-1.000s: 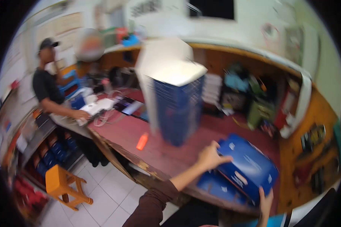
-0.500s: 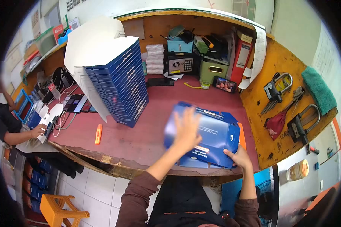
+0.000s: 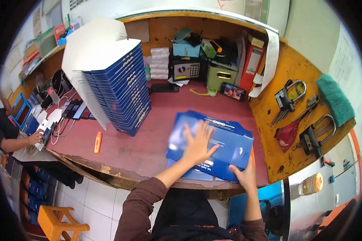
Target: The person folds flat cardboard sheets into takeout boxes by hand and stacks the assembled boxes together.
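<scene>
A blue cardboard box (image 3: 229, 142) with white print, looking flat or nearly so, lies at the front right of the red desktop. My left hand (image 3: 199, 144) rests on its upper face with the fingers spread. At the box's near right corner, my right hand (image 3: 246, 175) pinches the edge, thumb on top and fingers hidden beneath. Another blue cardboard piece (image 3: 197, 175) shows under the near edge, and a strip of orange (image 3: 252, 154) sticks out at the right. A tall stack of blue boxes (image 3: 122, 94) with white insides stands to the left.
An orange highlighter (image 3: 97, 142) lies left on the desk (image 3: 157, 148). Along the back are a small safe (image 3: 186, 69), a green bin (image 3: 221, 76) and a propped phone (image 3: 233, 92). Padlocks (image 3: 289, 96) hang on the right panel. Another person's hand (image 3: 37, 137) is at far left.
My left hand has come down from a blurred position onto the box and lies flatter. My right hand still holds the corner. The whole view has shifted slightly.
</scene>
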Action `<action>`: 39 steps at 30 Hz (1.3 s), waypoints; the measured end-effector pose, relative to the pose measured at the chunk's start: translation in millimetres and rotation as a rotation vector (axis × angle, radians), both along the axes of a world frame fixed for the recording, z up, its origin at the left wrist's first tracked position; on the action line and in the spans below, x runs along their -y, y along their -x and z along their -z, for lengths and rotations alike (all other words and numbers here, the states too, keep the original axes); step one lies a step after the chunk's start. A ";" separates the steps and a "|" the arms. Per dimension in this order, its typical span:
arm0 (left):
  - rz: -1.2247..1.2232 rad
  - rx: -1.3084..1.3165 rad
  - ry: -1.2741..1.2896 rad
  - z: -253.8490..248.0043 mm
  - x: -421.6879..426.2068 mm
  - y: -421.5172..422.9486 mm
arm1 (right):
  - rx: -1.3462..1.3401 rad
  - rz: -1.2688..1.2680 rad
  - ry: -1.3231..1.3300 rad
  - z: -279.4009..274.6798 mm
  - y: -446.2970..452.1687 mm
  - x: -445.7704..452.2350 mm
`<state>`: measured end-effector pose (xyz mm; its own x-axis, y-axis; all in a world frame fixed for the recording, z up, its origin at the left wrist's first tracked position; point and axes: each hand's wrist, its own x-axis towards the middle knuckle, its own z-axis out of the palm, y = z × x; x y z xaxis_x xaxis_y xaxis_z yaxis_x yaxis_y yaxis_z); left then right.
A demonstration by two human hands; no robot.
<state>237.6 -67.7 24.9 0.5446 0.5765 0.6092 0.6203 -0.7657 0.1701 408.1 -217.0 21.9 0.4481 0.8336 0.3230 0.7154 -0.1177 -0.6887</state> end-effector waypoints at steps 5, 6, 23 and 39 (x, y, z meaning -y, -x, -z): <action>-0.109 0.527 0.020 -16.7 16.4 19.2 | 0.156 -0.116 -0.287 -28.7 22.6 25.0; -0.020 0.840 -0.054 -25.8 9.2 16.3 | 0.283 -0.202 -0.385 -36.5 26.3 27.7; 0.317 -0.199 0.291 -46.1 41.6 52.3 | 0.558 0.319 -0.117 -61.8 -29.0 -15.8; 0.385 -0.263 0.291 -3.0 42.4 41.4 | 0.636 -0.059 -0.202 -79.9 -21.5 -33.6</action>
<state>196.2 -110.1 28.0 0.8618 0.4299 0.2694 0.3545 -0.8901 0.2863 429.7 -183.4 101.8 0.0749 0.7463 0.6614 0.9906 0.0206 -0.1354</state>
